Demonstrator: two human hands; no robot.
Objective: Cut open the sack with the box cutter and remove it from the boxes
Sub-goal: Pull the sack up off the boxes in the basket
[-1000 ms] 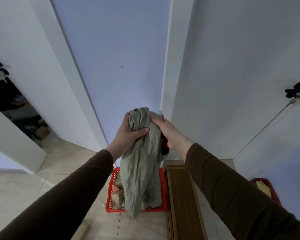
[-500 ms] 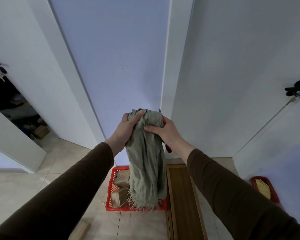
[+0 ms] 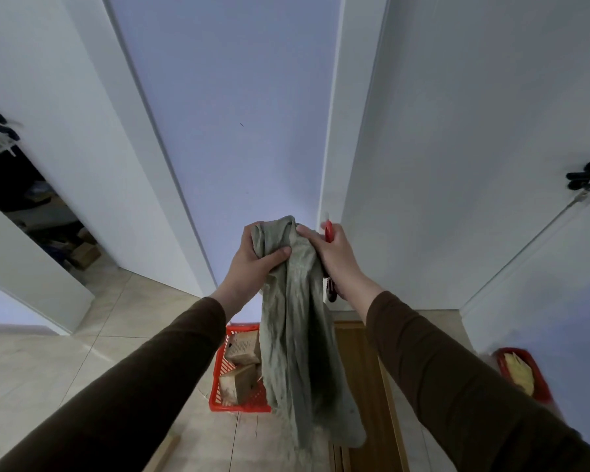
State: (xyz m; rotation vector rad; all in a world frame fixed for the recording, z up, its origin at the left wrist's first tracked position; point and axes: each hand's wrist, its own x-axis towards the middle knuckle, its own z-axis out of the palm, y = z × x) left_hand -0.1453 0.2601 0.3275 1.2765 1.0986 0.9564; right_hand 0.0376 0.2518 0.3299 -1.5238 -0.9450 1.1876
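Note:
A grey-green cloth sack [image 3: 297,335] hangs limp in the air above the floor. My left hand [image 3: 256,264] grips its bunched top edge from the left. My right hand [image 3: 331,257] holds the same top from the right and also holds the red box cutter [image 3: 328,233], whose tip sticks up past my fingers. Below, two brown cardboard boxes [image 3: 242,366] lie in a red plastic basket [image 3: 232,403] on the tiled floor, free of the sack.
White walls and a corner post stand straight ahead. A wooden board [image 3: 365,386] lies on the floor to the right of the basket. Another red container [image 3: 525,376] with yellow contents sits at the far right. An open doorway to a cluttered room is at left.
The sack now hangs longer and looser, with its lower end spread out below the basket's front edge. Both hands sit slightly lower in view, still at its top.

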